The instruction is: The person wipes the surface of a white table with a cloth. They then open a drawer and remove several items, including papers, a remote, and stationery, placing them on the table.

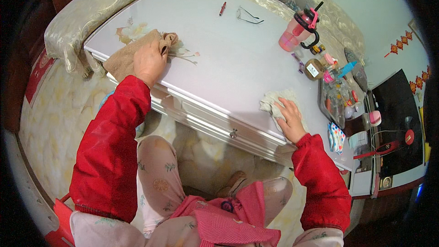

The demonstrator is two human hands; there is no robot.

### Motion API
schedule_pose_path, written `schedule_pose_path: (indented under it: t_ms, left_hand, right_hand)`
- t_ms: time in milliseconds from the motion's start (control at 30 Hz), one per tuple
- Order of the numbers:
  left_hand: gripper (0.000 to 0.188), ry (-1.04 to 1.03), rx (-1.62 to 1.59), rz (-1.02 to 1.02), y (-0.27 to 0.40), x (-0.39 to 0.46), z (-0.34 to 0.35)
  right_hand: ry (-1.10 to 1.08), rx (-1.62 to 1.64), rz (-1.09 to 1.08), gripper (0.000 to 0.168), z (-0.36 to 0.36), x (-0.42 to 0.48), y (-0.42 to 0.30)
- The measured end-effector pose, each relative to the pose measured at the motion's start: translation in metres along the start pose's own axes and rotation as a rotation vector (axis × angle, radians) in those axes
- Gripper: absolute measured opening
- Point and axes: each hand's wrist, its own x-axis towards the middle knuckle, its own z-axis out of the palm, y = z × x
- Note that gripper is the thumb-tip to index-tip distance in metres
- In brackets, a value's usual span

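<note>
My left hand (150,62) grips a bunched brown cloth (125,58) at the left front edge of a white table (219,65), over part of a printed flower. A pale, crumpled cloth (271,103) lies near the front right edge, with my right hand (290,118) resting on it, fingers spread. Whether those fingers pinch the cloth cannot be told. Farther back on the table are a red pen (223,9) and a pair of glasses (248,16). A pink tumbler with a black handle (296,29) stands at the back right.
Right of my right hand are a tray (324,104) of jars and small items, a brown-lidded jar (314,69) and a dotted cloth or packet (336,138). A drawer knob (233,133) juts from the table front. A covered sofa (113,3) borders the table's far side.
</note>
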Motion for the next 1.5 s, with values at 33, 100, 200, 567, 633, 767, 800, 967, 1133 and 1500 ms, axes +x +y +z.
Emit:
schedule_pose_path:
  t_ms: [33,100,200,567,633,767,800,967,1133,1500]
  left_hand:
    - [0.024,0.016,0.013,0.016,-0.001,0.001,0.0]
    - [0.024,0.016,0.006,0.014,-0.002,0.002,0.0]
    - [0.024,-0.001,0.007,0.026,0.007,0.004,-0.002]
    - [0.024,-0.016,-0.018,0.055,0.001,0.005,0.004]
    - [0.024,-0.017,-0.004,0.047,0.002,0.003,-0.002]
    - [0.023,-0.045,-0.042,0.031,0.008,0.007,-0.007]
    - [0.023,-0.044,-0.05,0.04,0.006,0.005,-0.006]
    - [0.023,-0.039,-0.025,0.023,0.009,0.005,-0.003]
    - [0.023,-0.084,-0.024,-0.034,0.002,0.002,-0.005]
    - [0.021,-0.053,-0.052,0.01,0.003,0.005,-0.003]
  right_hand:
    - [0.004,-0.006,-0.021,0.055,0.003,0.015,-0.004]
    - [0.021,0.001,-0.075,0.054,0.012,0.051,-0.011]
    - [0.051,0.01,-0.119,0.053,0.027,0.106,-0.015]
    - [0.035,-0.037,-0.007,0.049,0.053,0.28,-0.05]
    - [0.048,-0.051,0.041,0.05,0.054,0.299,-0.059]
    - [0.082,-0.081,0.113,0.05,0.053,0.327,-0.06]
    - [0.084,-0.081,0.115,0.05,0.055,0.329,-0.062]
    - [0.117,-0.116,0.079,0.051,0.059,0.316,-0.059]
    - [0.073,-0.109,0.009,0.051,0.059,0.267,-0.076]
    - [-0.049,-0.029,-0.166,0.055,0.019,0.09,-0.074]
